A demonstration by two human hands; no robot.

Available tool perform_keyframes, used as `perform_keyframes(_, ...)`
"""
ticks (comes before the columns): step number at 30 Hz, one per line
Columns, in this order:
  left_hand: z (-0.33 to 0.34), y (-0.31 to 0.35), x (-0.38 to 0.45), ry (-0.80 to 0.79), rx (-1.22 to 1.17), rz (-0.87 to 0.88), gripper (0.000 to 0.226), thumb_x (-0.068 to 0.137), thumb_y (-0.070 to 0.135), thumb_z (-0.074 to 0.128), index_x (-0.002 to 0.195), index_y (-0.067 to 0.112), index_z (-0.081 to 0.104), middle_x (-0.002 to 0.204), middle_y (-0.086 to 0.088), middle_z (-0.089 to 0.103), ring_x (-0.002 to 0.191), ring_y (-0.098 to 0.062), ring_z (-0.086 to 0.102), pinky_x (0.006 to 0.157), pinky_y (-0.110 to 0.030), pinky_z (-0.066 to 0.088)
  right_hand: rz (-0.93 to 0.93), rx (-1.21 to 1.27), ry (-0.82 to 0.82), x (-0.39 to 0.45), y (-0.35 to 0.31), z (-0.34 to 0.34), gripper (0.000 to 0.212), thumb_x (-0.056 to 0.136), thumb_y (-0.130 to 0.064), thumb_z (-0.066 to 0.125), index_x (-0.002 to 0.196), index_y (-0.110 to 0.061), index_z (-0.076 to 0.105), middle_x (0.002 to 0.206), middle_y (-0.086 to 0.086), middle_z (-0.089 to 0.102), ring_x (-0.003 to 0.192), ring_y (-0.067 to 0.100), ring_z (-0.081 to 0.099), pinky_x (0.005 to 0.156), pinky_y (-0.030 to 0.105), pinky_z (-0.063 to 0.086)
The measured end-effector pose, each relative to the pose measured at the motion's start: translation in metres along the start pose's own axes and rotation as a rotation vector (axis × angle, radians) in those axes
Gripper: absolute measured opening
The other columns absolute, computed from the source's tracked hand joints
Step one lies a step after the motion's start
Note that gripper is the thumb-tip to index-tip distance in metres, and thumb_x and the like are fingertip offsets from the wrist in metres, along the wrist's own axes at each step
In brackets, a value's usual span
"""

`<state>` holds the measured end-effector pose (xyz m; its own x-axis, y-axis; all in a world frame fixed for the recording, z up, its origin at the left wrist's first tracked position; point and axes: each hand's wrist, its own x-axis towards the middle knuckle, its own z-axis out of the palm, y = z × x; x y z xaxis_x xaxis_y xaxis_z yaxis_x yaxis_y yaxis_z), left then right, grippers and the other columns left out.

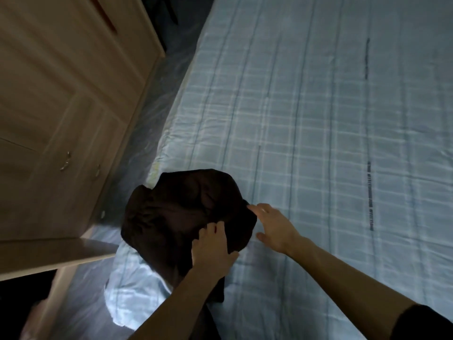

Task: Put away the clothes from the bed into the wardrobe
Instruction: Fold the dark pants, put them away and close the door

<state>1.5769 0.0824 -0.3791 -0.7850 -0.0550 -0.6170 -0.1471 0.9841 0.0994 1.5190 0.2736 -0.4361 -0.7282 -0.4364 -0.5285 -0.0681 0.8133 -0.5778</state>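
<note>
Presently: dark garment (181, 217) bunched at bed (318, 119) edge, pinched by left hand (213, 246); right hand (274, 224) spread, fingertips touching it; wardrobe (61, 94) alongside.

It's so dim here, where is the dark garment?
The crumpled dark brown garment lies at the blue checked bed's left edge, beside the wooden wardrobe.

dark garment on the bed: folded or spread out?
Bunched, neither neatly folded nor spread flat. The dark garment sits as a rumpled heap at the bed edge, left hand gripping it, right hand open at its side.
</note>
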Motion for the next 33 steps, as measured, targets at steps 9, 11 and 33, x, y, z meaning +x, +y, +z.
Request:
perform_keyframes(9, 0.021, -0.014, 0.003, 0.063, -0.094, -0.03, 0.022, 0.098, 0.019, 0.052, 0.12, 0.022, 0.05, 0.118, 0.0, 0.055, 0.104, -0.019, 0.059, 0.084, -0.031, 0.05, 0.001, -0.1, 0.131, 0.023, -0.005, 0.032, 0.043, 0.085, -0.013, 0.068, 0.126, -0.02, 0.057, 0.129, 0.003, 0.054, 0.11, 0.027, 0.053, 0.087, 0.044, 0.052)
perform_keyframes(11, 0.023, -0.017, 0.0, 0.085, -0.146, -0.015, 0.021, 0.099, 0.019, 0.048, 0.12, 0.02, 0.049, 0.116, 0.0, 0.057, 0.104, -0.019, 0.059, 0.086, -0.031, 0.049, -0.045, -0.094, 0.186, 0.025, -0.008, 0.033, 0.028, 0.084, -0.009, 0.067, 0.111, -0.017, 0.066, 0.118, 0.003, 0.06, 0.103, 0.028, 0.057, 0.084, 0.043, 0.051)
perform_keyframes(33, -0.195, 0.019, -0.095, 0.556, -0.58, 0.619, 0.005, 0.094, 0.011, 0.061, 0.096, 0.015, 0.063, 0.086, 0.004, 0.066, 0.082, -0.014, 0.062, 0.075, -0.026, 0.046, -0.199, 0.369, 0.942, -0.14, -0.123, -0.125, 0.018, 0.095, 0.004, 0.05, 0.094, -0.012, 0.056, 0.074, -0.004, 0.06, 0.065, 0.006, 0.056, 0.061, 0.015, 0.042)
